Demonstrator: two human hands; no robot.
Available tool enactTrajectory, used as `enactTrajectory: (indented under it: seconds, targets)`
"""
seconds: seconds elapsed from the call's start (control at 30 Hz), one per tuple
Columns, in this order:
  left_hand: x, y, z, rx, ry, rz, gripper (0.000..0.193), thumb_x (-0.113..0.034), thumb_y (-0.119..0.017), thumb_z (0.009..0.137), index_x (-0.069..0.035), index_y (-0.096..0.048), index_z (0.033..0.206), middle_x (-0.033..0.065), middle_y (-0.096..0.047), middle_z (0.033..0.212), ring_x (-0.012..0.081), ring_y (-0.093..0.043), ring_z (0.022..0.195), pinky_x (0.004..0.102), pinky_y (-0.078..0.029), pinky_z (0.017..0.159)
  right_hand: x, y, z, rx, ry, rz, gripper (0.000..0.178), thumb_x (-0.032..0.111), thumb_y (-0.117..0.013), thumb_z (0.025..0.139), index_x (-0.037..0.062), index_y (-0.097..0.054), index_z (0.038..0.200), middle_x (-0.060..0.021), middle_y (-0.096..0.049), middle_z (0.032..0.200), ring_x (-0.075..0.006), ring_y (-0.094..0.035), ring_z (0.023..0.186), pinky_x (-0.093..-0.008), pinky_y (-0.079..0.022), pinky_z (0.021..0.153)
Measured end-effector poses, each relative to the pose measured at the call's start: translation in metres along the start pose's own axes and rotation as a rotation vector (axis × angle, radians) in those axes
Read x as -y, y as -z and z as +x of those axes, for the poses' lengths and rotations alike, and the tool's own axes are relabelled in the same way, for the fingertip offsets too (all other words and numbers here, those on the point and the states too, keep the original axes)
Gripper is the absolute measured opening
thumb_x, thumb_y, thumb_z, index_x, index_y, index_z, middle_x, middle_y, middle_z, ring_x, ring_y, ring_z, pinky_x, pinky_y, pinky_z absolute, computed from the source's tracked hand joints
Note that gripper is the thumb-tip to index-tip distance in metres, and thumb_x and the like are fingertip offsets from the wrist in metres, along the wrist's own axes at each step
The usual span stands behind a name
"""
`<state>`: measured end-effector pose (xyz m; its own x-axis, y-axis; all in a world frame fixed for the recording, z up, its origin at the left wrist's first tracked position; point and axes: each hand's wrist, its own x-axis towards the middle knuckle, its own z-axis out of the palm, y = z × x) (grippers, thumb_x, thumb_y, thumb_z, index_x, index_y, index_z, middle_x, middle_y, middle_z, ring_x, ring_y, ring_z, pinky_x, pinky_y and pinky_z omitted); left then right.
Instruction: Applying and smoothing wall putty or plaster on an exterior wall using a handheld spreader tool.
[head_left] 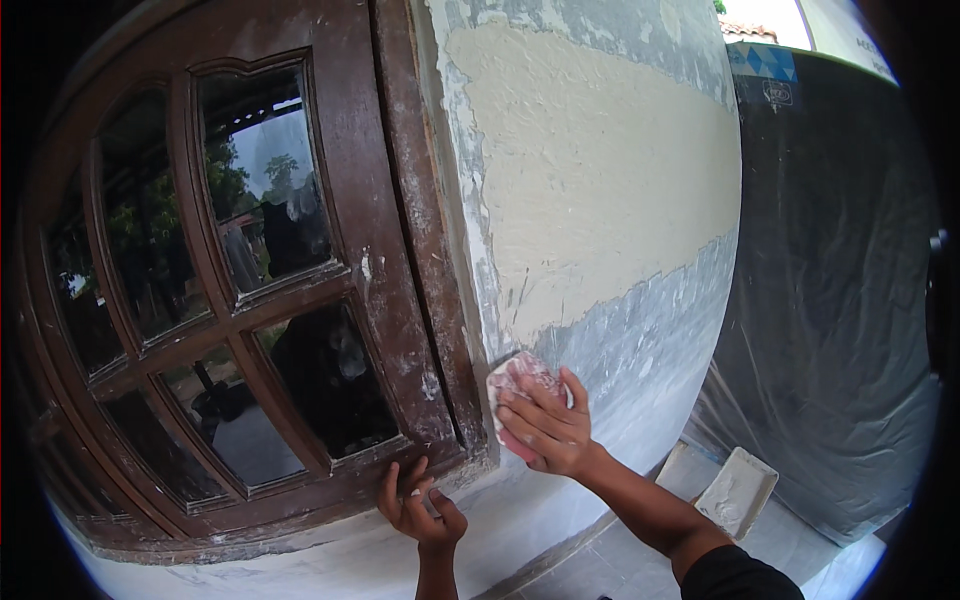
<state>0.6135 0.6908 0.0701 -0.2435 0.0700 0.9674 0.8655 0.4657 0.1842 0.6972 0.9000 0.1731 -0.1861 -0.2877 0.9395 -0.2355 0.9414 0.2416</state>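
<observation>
My right hand [545, 425] presses a flat pink pad smeared with white [522, 368] against the wall [640, 330], right beside the window frame's lower right corner. The fingers spread over the pad, and its exact kind cannot be made out. Above it lies a broad patch of wet-looking cream filler [600, 170] on the grey-white wall. My left hand [420, 503] holds nothing. Its slightly bent fingers are apart, with the tips at the bottom edge of the brown wooden window [355, 200].
Dark glass panes [265, 180] fill the window. To the right, a dark surface is covered by clear plastic sheeting [820, 250]. Below my right forearm, a pale rectangular tray [763, 492] with whitish paste stands on the grey floor [640, 560].
</observation>
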Motion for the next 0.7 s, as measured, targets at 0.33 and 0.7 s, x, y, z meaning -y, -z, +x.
enactTrajectory:
  seconds: [0.33, 0.7]
  targets:
    - [-0.001, -0.002, 0.0, -0.054, 0.063, -0.083, 0.006, -0.007, -0.051, 0.086, -0.004, -0.053, 0.091, 0.0155, -0.075, 0.106, 0.0345, -0.048, 0.132, 0.0497, -0.031, 0.106, -0.029, -0.006, 0.048, -0.163, -0.103, -0.106, 0.038, 0.014, -0.076, 0.085, 0.0069, -0.07, 0.122, -0.0097, -0.07, 0.127, -0.0295, -0.059, 0.131, -0.0529, -0.025, 0.118]
    - [0.002, 0.005, -0.002, 0.026, 0.014, 0.032, 0.014, -0.007, -0.048, 0.091, 0.003, -0.054, 0.1, 0.0316, -0.046, 0.139, 0.036, -0.055, 0.126, 0.0426, -0.049, 0.099, -0.006, 0.011, 0.034, -0.173, -0.165, -0.045, 0.035, 0.011, -0.073, 0.086, 0.0075, -0.07, 0.121, -0.0094, -0.071, 0.126, -0.0296, -0.059, 0.13, -0.0545, -0.021, 0.119]
